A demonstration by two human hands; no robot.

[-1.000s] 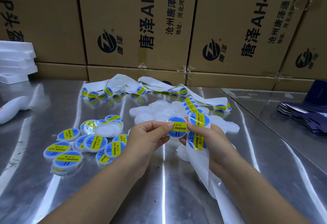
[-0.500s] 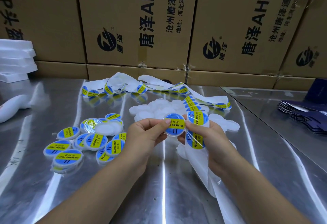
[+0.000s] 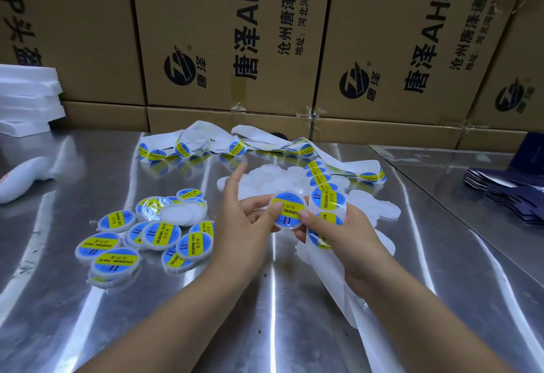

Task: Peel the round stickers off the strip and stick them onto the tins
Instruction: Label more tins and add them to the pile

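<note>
At frame centre, stickered tin (image 3: pixel 287 210) pinched by left hand (image 3: pixel 239 225), forefinger raised; right hand (image 3: pixel 347 232) gripping sticker strip (image 3: pixel 328 200), thumb on tin; labelled tins (image 3: pixel 164 232) heaped centre-left on steel desk (image 3: pixel 265 313); cardboard cartons (image 3: pixel 235 34) across top

Shiny steel table (image 3: pixel 59 299) with a wall of brown cardboard boxes (image 3: pixel 223 34) printed with Chinese text and "AH4" along the back, a stack of white foam slabs (image 3: pixel 26 98) far left, some white handheld thing (image 3: pixel 20 178) lying in front of it, and dark blue flat cartons (image 3: pixel 506 196) fanned out on the right.
</note>
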